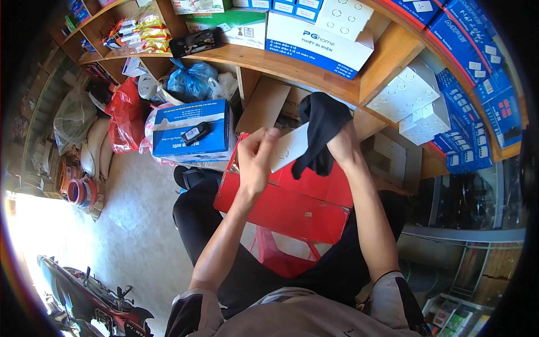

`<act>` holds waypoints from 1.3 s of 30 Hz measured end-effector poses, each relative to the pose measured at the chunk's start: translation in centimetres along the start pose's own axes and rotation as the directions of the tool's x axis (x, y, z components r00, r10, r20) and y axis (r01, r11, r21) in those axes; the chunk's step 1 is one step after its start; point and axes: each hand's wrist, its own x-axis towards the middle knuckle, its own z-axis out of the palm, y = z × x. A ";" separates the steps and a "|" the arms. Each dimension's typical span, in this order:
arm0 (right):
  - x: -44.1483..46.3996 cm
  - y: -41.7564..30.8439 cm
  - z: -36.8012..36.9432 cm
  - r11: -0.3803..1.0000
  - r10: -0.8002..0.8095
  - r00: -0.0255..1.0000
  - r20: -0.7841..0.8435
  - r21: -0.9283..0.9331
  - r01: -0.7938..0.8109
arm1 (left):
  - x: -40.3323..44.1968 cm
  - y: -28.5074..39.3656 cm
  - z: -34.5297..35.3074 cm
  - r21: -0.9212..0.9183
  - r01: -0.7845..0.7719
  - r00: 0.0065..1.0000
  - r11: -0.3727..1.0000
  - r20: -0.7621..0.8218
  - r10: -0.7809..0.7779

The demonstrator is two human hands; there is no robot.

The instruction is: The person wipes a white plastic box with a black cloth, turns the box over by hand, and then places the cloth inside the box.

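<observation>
A white box-like piece (290, 149) with round marks on its face is held above a red cardboard box (281, 203) between my knees. My left hand (259, 157) grips its left end, thumb on top. Around my right hand (343, 147) is a black cloth (321, 132), bunched against the white piece's right end and hiding that end. The fingers of my right hand are mostly hidden behind the cloth, which they hold.
Wooden shelves (230, 54) with boxes curve across the front and right. A blue and white carton (193, 130) with a black device (195, 132) stands left of the red box. A motorbike (95, 303) is at lower left.
</observation>
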 end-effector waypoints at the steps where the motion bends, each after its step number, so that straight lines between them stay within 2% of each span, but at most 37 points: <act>1: 0.1 -0.5 -0.3 1.000 -0.006 1.000 0.003 -0.002 0.006 | 0.3 0.3 0.2 0.157 -0.145 0.979 0.977 0.163 0.119; 2: 0.0 -1.1 -0.4 0.994 -0.049 0.999 0.006 -0.098 0.049 | 0.4 0.8 0.2 0.259 -0.183 0.966 0.948 0.228 0.124; 3: -0.1 -1.4 -0.4 0.977 -0.091 0.996 0.010 -0.192 0.091 | 0.5 1.1 0.6 0.258 -0.186 0.966 0.948 0.225 0.128; 4: -0.1 -1.8 0.1 0.955 -0.179 0.984 0.005 -0.241 0.175 | 0.4 1.2 1.3 0.332 -0.315 0.938 0.889 0.251 0.238; 5: -0.2 -2.6 0.7 0.945 -0.159 0.986 0.049 -0.280 0.167 | 0.3 1.1 1.9 0.399 -0.434 0.896 0.808 0.285 0.341; 7: -0.3 -3.5 2.1 0.935 -0.193 0.976 0.102 -0.281 0.215 | -0.1 -1.0 1.8 0.411 -0.410 0.907 0.814 0.274 0.318; 9: -0.2 -3.4 3.1 0.934 -0.209 0.973 0.095 -0.277 0.227 | -0.7 -0.9 2.0 0.562 -0.117 0.991 0.819 0.014 0.132; 10: -0.1 -3.5 3.1 0.947 -0.255 0.967 0.001 -0.202 0.250 | -0.2 -0.8 1.9 0.518 -0.033 0.996 0.854 -0.058 0.073; 11: 0.2 -3.7 3.1 0.951 -0.293 0.951 -0.098 -0.128 0.280 | 0.0 0.0 1.8 0.520 -0.033 0.995 0.854 -0.060 0.075; 12: -0.1 -2.6 2.8 0.975 -0.218 0.973 -0.081 -0.053 0.214 | 0.2 0.7 1.6 0.496 -0.005 0.994 0.868 -0.091 0.057; 13: -0.3 -2.3 2.2 0.975 -0.221 0.972 -0.078 -0.052 0.218 | 0.5 1.0 1.4 0.469 0.023 0.992 0.883 -0.122 0.039; 15: -0.5 -2.1 1.0 0.997 0.045 0.984 -0.170 -0.049 -0.054 | 1.1 0.5 0.9 0.491 -0.030 0.988 0.871 -0.119 0.101; 16: -0.9 -0.9 0.8 0.952 0.207 0.944 -0.257 0.275 -0.134 | 1.1 0.2 0.7 0.442 0.020 0.988 0.897 -0.146 0.050; 17: -0.9 -0.5 0.8 0.801 0.384 0.879 -0.282 0.576 -0.165 | 1.1 0.6 0.7 0.390 0.071 0.985 0.918 -0.170 -0.004; 18: -1.2 -0.3 0.7 0.565 0.510 0.819 -0.262 0.820 -0.089 | 1.2 0.9 0.6 0.343 0.101 0.980 0.934 -0.198 -0.033; 19: -1.2 -0.1 0.4 0.492 0.577 0.774 -0.262 0.868 -0.073 | 1.3 0.8 0.5 0.342 0.103 0.979 0.934 -0.201 -0.034; 21: -1.1 -0.8 0.5 0.467 0.559 0.798 -0.224 0.880 -0.080 | 1.3 0.8 0.4 0.285 0.083 0.976 0.955 -0.218 -0.020; 23: -1.1 -1.0 0.8 0.643 0.420 0.908 -0.017 0.711 -0.284 | 0.8 0.8 0.8 0.232 0.042 0.984 0.972 -0.176 0.000; 24: -0.8 -2.1 1.5 0.949 0.093 0.994 -0.065 0.308 -0.069 | 0.6 0.7 0.9 0.324 0.012 0.988 0.946 -0.148 0.038; 25: -0.4 -3.4 2.5 0.961 -0.226 0.973 0.050 -0.152 0.232 | 0.5 0.6 1.1 0.412 -0.020 0.990 0.911 -0.117 0.075; 26: -0.9 -3.9 3.8 0.939 -0.300 0.954 0.021 -0.172 0.299 | 0.5 0.5 0.9 0.413 -0.019 0.991 0.911 -0.114 0.072; 27: -1.3 -4.6 4.6 0.911 -0.372 0.928 -0.007 -0.194 0.363 | 0.6 0.4 0.3 0.423 -0.078 0.983 0.903 -0.117 0.140; 28: -1.3 -5.1 4.4 0.936 -0.344 0.938 -0.042 -0.093 0.340 | 0.7 0.4 -0.4 0.434 -0.136 0.970 0.890 -0.123 0.208; 29: -1.1 -4.5 4.2 0.938 -0.340 0.939 -0.044 -0.089 0.335 | 0.6 0.4 -0.7 0.448 -0.193 0.953 0.873 -0.127 0.275; 31: -0.2 -1.6 3.2 0.944 -0.325 0.946 -0.015 -0.057 0.324 | -0.4 0.9 -0.1 0.449 -0.246 0.946 0.859 -0.081 0.313; 32: 0.1 -0.6 3.3 0.972 -0.032 0.999 -0.040 0.231 0.040 | -0.9 1.2 0.2 0.444 -0.302 0.933 0.844 -0.042 0.356; 33: -0.5 0.2 2.3 0.906 0.310 0.944 0.113 0.267 -0.330 | -0.9 1.4 0.4 0.604 -0.396 0.886 0.692 0.052 0.461; 35: -1.1 0.4 3.9 0.972 0.228 0.973 0.037 0.052 -0.230 | -0.6 -0.4 0.1 0.625 -0.328 0.913 0.708 0.016 0.409; 36: -1.5 -0.7 4.4 0.999 -0.001 0.999 -0.035 -0.032 0.000 | -0.3 -0.5 0.3 0.621 -0.331 0.911 0.711 0.013 0.412; 37: -1.4 -1.5 4.9 0.982 -0.185 0.980 -0.067 -0.049 0.182 | -0.2 -0.5 0.1 0.562 -0.297 0.923 0.772 -0.038 0.383; 39: -0.7 -3.6 4.3 0.962 -0.272 0.960 -0.064 -0.049 0.269 | -0.5 0.1 0.0 0.509 -0.252 0.937 0.823 -0.085 0.339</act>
